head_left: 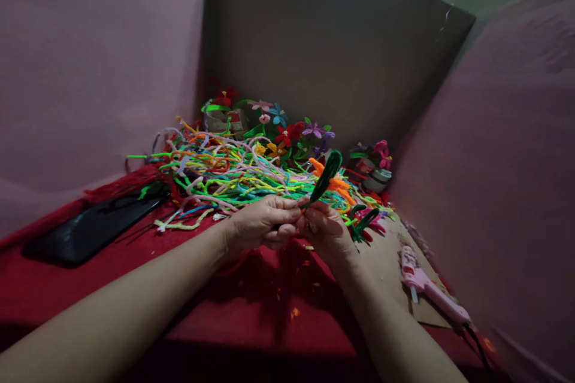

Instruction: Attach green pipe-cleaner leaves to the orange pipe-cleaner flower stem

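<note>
Both my hands meet above the front of a red cloth. A dark green pipe-cleaner leaf (329, 175) rises upright from between them, tilted to the right. My right hand (327, 228) pinches it near its lower end. The fingertips of my left hand (272, 222) are closed at the same spot, on the leaf's base. Just behind the leaf shows an orange pipe-cleaner flower (344, 187); whether it is joined to the leaf I cannot tell. More dark green leaves (363, 224) lie right of my right hand.
Loose coloured pipe cleaners (229, 170) heap up behind my hands, with finished flowers (287, 131) at the back. A black tray-like object (90, 230) lies left on the red cloth (188, 305). A pink glue gun (431, 290) rests right on cardboard (381, 269), near a small jar (377, 179).
</note>
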`<state>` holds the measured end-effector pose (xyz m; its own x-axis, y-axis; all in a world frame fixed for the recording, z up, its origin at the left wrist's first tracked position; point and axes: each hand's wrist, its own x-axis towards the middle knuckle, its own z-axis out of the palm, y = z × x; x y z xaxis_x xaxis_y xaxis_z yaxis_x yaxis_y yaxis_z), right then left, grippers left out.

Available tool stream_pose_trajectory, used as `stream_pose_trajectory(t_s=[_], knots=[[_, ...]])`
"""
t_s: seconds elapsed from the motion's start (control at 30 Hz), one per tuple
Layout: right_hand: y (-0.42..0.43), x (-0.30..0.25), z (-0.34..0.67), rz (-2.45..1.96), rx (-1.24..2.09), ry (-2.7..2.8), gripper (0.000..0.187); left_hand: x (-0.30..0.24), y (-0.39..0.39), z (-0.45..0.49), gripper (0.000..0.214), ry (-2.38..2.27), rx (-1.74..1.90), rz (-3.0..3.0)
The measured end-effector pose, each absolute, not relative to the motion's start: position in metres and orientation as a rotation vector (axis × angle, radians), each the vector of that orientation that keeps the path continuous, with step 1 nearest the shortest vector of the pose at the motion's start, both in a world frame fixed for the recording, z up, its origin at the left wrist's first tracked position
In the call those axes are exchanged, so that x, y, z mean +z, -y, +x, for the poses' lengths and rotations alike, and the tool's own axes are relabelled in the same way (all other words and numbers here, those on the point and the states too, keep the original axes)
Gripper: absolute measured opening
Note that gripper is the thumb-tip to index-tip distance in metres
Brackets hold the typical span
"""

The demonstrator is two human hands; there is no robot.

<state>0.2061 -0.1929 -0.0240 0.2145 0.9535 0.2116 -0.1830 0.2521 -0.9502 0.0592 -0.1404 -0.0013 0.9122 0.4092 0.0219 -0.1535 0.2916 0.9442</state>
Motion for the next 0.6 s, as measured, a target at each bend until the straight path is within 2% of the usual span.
stream_pose_trajectory(t_s=[0.13, 0.3, 0.4, 0.5, 0.6], knots=[[0.188, -0.031, 0.207, -0.904, 1.035, 0.889, 0.015, -0.003, 0.141, 0.065, 0.026, -0.402, 0.617, 1.612], [0.189, -0.033, 0.203, -0.92, 1.0, 0.81, 0.013, -0.017, 0.142, 0.069, 0.019, -0.718, 1.082, 2.156], [0.192, -0.029, 0.199, -0.978, 0.919, 0.831, 0.011, -0.022, 0.143, 0.068, 0.016, -0.732, 1.136, 2.344], [0.193, -0.026, 0.197, -0.976, 0.914, 0.889, 0.01, -0.018, 0.144, 0.069, 0.019, -0.71, 1.145, 2.237], [0.194, -0.025, 0.197, -0.928, 0.994, 0.865, 0.009, -0.01, 0.146, 0.071, 0.021, -0.647, 1.011, 1.875]])
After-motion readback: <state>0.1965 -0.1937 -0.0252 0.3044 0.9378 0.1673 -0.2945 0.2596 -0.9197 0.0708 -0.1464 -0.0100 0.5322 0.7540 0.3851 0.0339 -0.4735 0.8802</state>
